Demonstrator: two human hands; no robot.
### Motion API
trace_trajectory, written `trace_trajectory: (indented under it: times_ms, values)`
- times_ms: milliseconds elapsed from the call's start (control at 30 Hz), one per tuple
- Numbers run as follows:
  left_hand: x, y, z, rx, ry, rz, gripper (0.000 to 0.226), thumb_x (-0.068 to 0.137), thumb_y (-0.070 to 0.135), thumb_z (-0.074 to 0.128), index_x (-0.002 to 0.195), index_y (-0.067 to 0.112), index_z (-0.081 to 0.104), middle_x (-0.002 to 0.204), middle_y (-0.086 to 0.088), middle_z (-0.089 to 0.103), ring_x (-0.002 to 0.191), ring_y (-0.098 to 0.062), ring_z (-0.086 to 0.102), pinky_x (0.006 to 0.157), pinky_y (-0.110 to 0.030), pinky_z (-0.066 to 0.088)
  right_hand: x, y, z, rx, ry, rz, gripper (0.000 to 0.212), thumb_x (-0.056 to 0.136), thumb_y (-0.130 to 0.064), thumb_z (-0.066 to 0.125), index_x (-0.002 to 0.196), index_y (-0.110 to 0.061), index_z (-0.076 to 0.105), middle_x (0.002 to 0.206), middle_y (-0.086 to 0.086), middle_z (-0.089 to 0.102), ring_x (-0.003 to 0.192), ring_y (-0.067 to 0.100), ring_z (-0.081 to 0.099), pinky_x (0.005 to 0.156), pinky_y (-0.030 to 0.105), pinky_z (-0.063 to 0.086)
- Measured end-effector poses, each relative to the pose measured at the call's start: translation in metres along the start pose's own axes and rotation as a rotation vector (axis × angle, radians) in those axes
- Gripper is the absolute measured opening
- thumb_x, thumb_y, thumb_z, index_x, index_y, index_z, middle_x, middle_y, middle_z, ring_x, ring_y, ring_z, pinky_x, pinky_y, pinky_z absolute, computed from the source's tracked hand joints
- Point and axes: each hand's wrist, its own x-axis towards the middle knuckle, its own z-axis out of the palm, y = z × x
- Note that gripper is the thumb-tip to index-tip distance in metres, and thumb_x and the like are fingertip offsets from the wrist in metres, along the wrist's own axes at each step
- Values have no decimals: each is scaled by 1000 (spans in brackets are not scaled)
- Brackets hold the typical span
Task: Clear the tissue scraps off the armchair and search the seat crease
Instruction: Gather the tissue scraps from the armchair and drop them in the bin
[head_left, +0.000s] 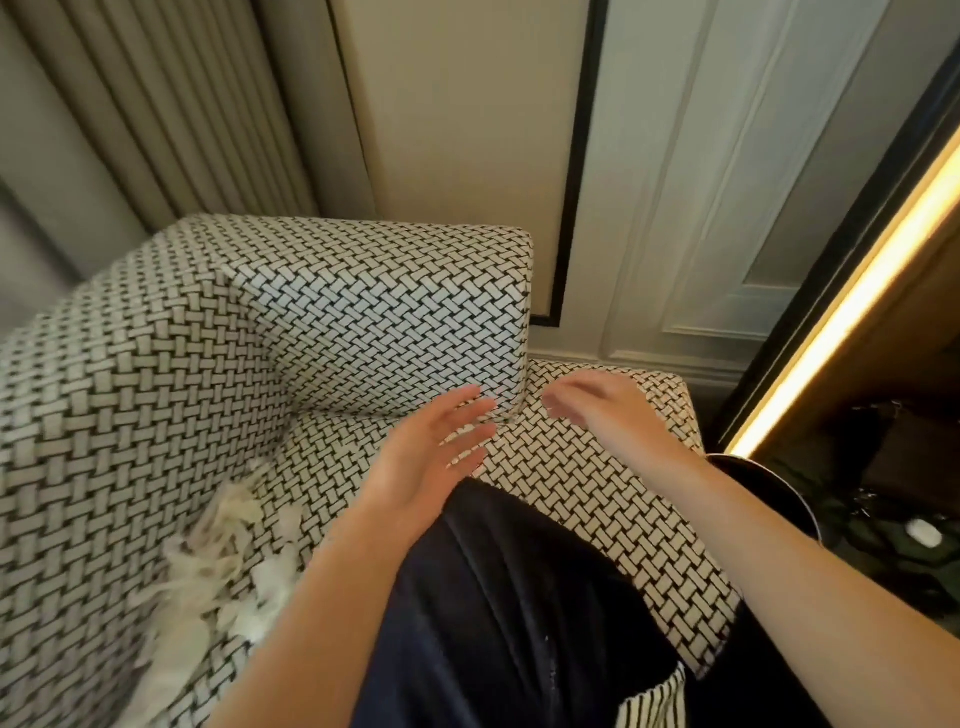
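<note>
Left hand (436, 447) flat, empty; right hand (597, 410) loosely curled, empty. Tissue scraps (218, 571) at 8 o'clock may scatter if swept fast.

Armchair (156, 389): one, black-and-white woven cover.
Hands: two, a left hand (431, 457) and a right hand (597, 410).
Tissue scraps (218, 561): one loose white heap at the seat's left edge. It is blurred, so single pieces can't be counted.
Curtain (171, 104): one, pleated.
Lit strip (852, 291): one.

Pleated curtains (156, 104) hang beside a cream wall panel (467, 130); a warm light strip (857, 299) edges perhaps a cabinet (893, 441).
</note>
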Motion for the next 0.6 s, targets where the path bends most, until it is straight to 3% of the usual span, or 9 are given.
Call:
trace_trajectory:
  times_ms: [233, 367, 500, 600]
  values:
    - [-52, 15, -102, -19, 214, 164, 27, 99, 24, 41, 118, 18, 59, 119, -3, 63, 110, -21, 59, 96, -37, 44, -20, -44, 110, -22, -228, -167, 17, 93, -22, 55, 96, -14, 69, 92, -1, 70, 90, 11, 65, 89, 26, 50]
    - [-73, -6, -155, 10, 358, 147, 25, 98, 31, 41, 113, 22, 59, 121, -2, 63, 110, -19, 58, 96, -36, 43, -31, -45, 163, -47, -353, -223, 14, 93, -20, 54, 95, -19, 68, 91, -8, 68, 90, 6, 63, 89, 24, 49]
    - [-93, -34, -191, -30, 518, 114, 28, 96, 30, 48, 118, 19, 58, 115, -4, 65, 107, -22, 60, 87, -34, 46, -36, -34, 215, -163, -515, -211, 22, 95, -18, 50, 112, -19, 64, 117, -5, 63, 105, 9, 59, 96, 29, 47]
    - [-107, -55, -202, -18, 602, 73, 23, 94, 26, 51, 115, 20, 60, 113, -3, 66, 104, -21, 62, 84, -33, 47, -39, -19, 244, -336, -638, -188, 33, 96, -14, 46, 127, -22, 56, 140, 0, 47, 121, 21, 51, 101, 33, 40]
